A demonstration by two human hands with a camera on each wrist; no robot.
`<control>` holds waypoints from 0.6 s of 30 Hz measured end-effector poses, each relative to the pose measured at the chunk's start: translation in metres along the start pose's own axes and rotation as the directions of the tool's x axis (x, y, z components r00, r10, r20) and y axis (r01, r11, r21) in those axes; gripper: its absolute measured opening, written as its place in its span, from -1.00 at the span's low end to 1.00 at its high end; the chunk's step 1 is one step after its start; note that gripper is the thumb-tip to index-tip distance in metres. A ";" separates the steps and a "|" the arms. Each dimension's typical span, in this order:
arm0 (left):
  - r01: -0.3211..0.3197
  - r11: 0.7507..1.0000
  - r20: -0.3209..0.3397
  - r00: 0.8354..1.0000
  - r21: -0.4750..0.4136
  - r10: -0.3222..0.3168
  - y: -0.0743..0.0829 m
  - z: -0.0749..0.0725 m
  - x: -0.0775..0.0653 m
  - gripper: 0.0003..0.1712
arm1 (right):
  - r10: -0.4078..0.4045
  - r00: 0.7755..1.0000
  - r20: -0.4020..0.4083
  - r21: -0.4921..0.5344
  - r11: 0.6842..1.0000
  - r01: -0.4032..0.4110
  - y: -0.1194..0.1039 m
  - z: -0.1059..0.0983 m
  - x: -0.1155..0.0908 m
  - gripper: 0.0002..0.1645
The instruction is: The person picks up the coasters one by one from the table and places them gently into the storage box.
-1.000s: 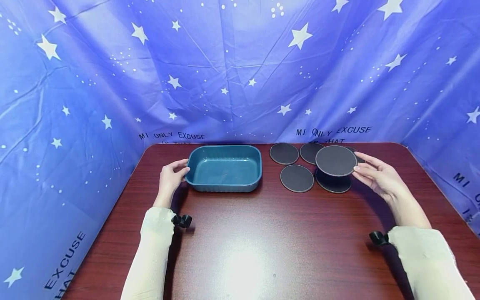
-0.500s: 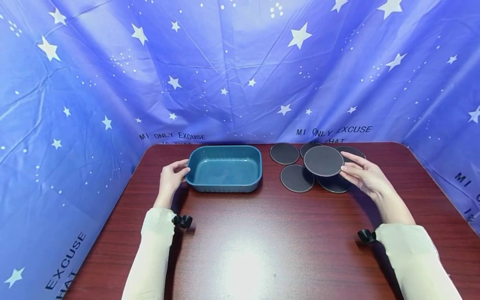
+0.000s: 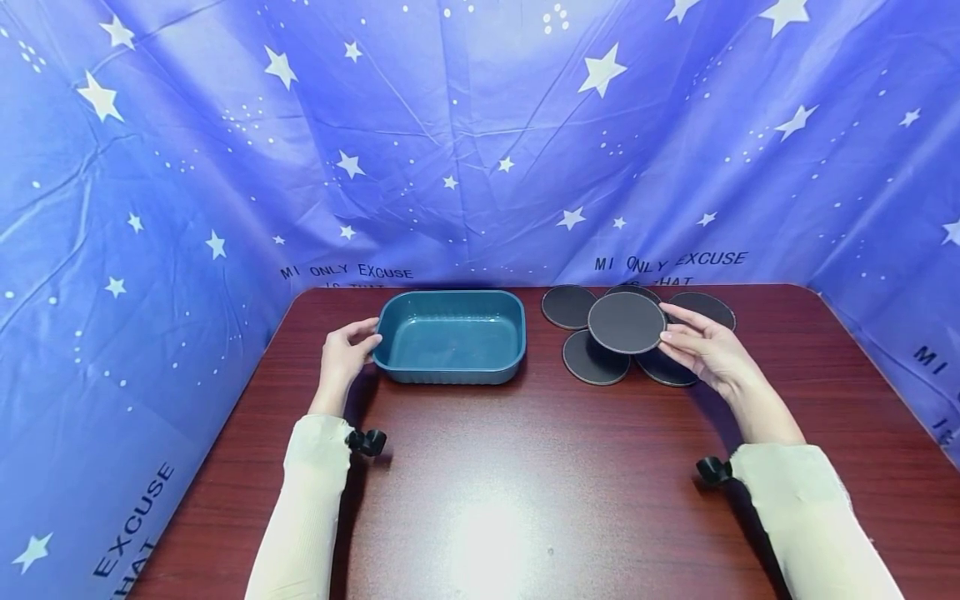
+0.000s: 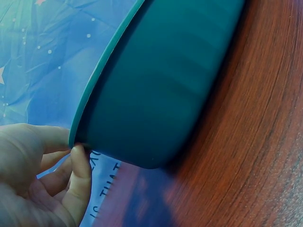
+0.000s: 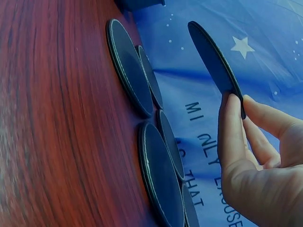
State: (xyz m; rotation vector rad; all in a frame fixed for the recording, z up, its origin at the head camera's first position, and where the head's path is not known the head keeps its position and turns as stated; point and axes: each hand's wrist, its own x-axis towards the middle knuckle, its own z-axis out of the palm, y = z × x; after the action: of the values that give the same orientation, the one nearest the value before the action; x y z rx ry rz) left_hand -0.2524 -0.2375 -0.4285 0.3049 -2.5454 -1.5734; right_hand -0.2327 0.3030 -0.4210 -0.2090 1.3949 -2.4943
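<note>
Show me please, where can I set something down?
Widest: the table in front of the teal container, between the sleeves. Also right of the right hand. Crowded: right of the container, where five coasters lie below the held coaster.

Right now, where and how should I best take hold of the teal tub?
Probably pinch the teal tub by the rim at its right short end, coming from the right: that lip stands above the table, and your left hand holds the opposite end.

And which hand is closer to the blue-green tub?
Left. The left hand pinches the blue-green tub at its left end; the right hand is away to its right, holding a dark disc.
</note>
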 end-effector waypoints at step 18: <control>-0.008 1.000 0.001 1.000 -0.009 0.008 -0.001 0.000 0.001 -0.57 | 0.045 0.999 -0.021 -0.040 0.998 -0.046 0.017 0.030 0.020 -0.43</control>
State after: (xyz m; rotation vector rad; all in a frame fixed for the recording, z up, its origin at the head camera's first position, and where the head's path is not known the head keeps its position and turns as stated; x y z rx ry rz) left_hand -0.2532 -0.2387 -0.4293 0.2934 -2.5361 -1.5822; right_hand -0.2410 0.2643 -0.4202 -0.1593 1.4425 -2.4394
